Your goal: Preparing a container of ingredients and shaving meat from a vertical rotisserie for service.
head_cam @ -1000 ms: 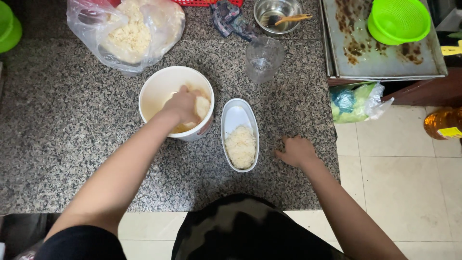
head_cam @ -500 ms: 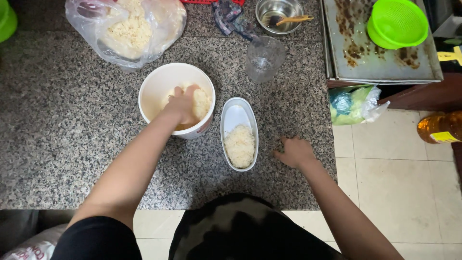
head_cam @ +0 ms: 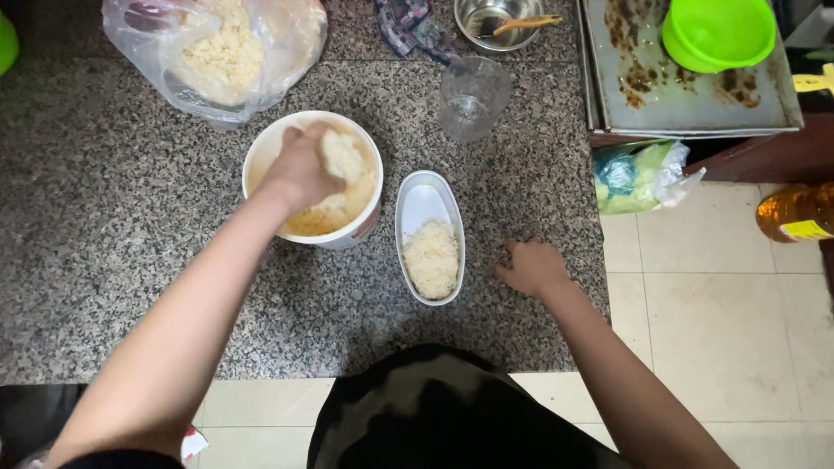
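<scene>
My left hand (head_cam: 300, 169) is over a round white bowl (head_cam: 261, 156) of pale yellow mixture and grips a lump of that mixture (head_cam: 341, 155). Just right of the bowl lies a white oval dish (head_cam: 424, 200) with a mound of the same crumbly mixture (head_cam: 432, 258) in its near half. My right hand (head_cam: 532, 266) rests on the granite counter (head_cam: 113, 252) to the right of the dish, fingers loosely curled, holding nothing.
A clear plastic bag of crumbly mixture (head_cam: 217, 52) lies at the back left. An empty glass (head_cam: 472, 97), a steel bowl with a brush (head_cam: 506, 21), a stained metal tray (head_cam: 686, 95) carrying a green strainer (head_cam: 718, 33), a green bag (head_cam: 638, 176) and an oil bottle (head_cam: 795, 213) stand to the right.
My left hand has lifted out of the bowl with a lump of mixture in its fingers. The right hand stays on the counter.
</scene>
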